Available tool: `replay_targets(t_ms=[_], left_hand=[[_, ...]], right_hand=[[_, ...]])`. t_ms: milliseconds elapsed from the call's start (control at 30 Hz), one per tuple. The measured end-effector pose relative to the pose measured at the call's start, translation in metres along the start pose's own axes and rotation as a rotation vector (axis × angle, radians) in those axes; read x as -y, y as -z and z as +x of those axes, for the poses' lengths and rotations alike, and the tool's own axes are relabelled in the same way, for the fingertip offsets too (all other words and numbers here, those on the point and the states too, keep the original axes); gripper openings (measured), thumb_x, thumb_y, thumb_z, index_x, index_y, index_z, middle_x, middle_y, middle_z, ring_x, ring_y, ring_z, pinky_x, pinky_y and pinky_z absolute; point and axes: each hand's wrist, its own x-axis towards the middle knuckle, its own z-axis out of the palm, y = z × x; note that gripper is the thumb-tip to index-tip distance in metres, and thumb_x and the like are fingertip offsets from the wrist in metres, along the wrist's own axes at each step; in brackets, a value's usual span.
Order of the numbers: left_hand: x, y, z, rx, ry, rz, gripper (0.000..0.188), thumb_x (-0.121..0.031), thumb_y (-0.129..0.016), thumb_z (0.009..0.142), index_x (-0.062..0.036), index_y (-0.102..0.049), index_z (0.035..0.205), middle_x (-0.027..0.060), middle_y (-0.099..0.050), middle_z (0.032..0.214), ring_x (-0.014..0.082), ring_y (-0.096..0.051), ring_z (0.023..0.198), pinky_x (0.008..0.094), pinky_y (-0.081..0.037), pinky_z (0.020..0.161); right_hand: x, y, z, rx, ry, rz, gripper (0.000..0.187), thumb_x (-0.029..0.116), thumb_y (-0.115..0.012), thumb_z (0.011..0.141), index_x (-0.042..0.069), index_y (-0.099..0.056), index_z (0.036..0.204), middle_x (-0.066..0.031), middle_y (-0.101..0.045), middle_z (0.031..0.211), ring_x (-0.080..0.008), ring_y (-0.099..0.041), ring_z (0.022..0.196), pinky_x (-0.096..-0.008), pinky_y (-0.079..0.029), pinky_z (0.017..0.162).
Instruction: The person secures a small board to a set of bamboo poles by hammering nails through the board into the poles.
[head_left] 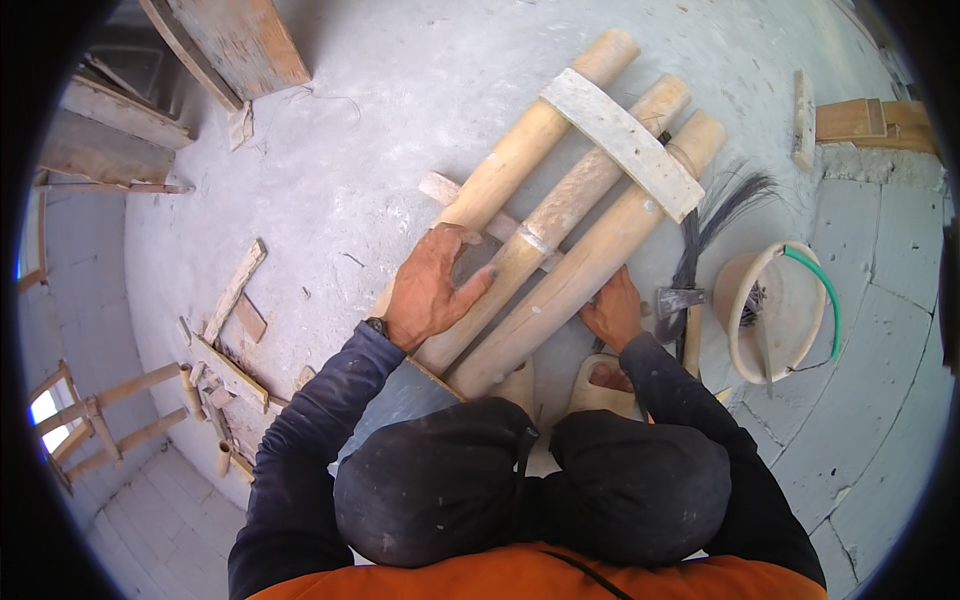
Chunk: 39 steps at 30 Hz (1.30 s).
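Three bamboo poles [590, 270] lie side by side in front of me, slanting from my knees to the far right. A pale wooden slat [625, 140] crosses over their far ends, and a second slat [440, 187] passes beneath their middle. My left hand [428, 290] is closed over the left pole, its thumb lying across the middle one. My right hand [613, 308] is at the outer side of the right pole, its fingers curled in at the pole's underside; the fingertips are hidden. A hammer [682, 300] stands beside the right hand, its wooden handle downward.
To the right stand a pale bucket [735, 315] with a green-sleeved handle and a bundle of dark wire [715, 225]. Wood scraps [235, 370] lie at the left. Boards [240, 45] stand at the far left. A block wall [860, 300] borders the right side.
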Motion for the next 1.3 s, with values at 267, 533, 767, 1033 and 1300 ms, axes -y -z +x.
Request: replay_targets(t_ms=[267, 533, 767, 1033, 1300], left_hand=[[0.033, -0.054, -0.007, 0.399, 0.617, -0.429, 0.094, -0.069, -0.071, 0.094, 0.013, -0.063, 0.139, 0.0279, -0.074, 0.123, 0.033, -0.074, 0.112, 0.0395, -0.057, 0.1], [0.024, -0.045, -0.007, 0.435, 0.616, -0.464, 0.097, -0.07, -0.08, 0.086, 0.013, -0.067, 0.135, 0.0253, -0.076, 0.119, 0.0311, -0.075, 0.106, 0.0368, -0.057, 0.098], [0.02, -0.043, -0.009, 0.411, 0.611, -0.468, 0.091, -0.067, -0.08, 0.088, 0.011, -0.07, 0.133, 0.024, -0.077, 0.117, 0.0289, -0.075, 0.106, 0.0369, -0.057, 0.097], [0.017, -0.044, -0.009, 0.395, 0.59, -0.428, 0.091, -0.069, -0.074, 0.092, 0.0109, -0.068, 0.135, 0.0248, -0.076, 0.117, 0.0279, -0.074, 0.109, 0.0379, -0.055, 0.098], [-0.04, 0.001, 0.05, 0.112, 0.136, -0.002, 0.061, -0.046, -0.071, 0.101, 0.0036, -0.067, 0.136, 0.0227, -0.077, 0.117, 0.0338, -0.076, 0.109, 0.0438, -0.059, 0.095]], right_hand=[[-0.005, -0.01, 0.002, -0.049, 0.094, 0.009, 0.047, 0.013, -0.073, 0.075, -0.001, -0.071, 0.12, -0.0182, -0.062, 0.125, -0.0419, -0.054, 0.122, -0.053, -0.054, 0.1], [-0.025, -0.002, 0.021, -0.115, 0.039, -0.024, 0.042, 0.011, -0.072, 0.075, 0.0, -0.072, 0.115, -0.0176, -0.063, 0.12, -0.0416, -0.054, 0.118, -0.0522, -0.055, 0.097], [-0.037, 0.019, 0.054, -0.304, -0.04, 0.003, 0.039, 0.01, -0.076, 0.076, 0.0, -0.072, 0.114, -0.0153, -0.065, 0.12, -0.0414, -0.057, 0.111, -0.052, -0.054, 0.094], [-0.057, 0.039, 0.072, -0.309, -0.027, 0.021, 0.043, 0.016, -0.079, 0.078, -0.001, -0.072, 0.117, -0.0174, -0.067, 0.124, -0.0421, -0.058, 0.115, -0.0508, -0.048, 0.104], [-0.08, 0.08, 0.036, -0.451, -0.11, 0.543, 0.071, 0.027, -0.078, 0.091, -0.003, -0.053, 0.151, -0.0164, -0.067, 0.117, -0.0258, -0.063, 0.111, -0.0391, -0.05, 0.096]])
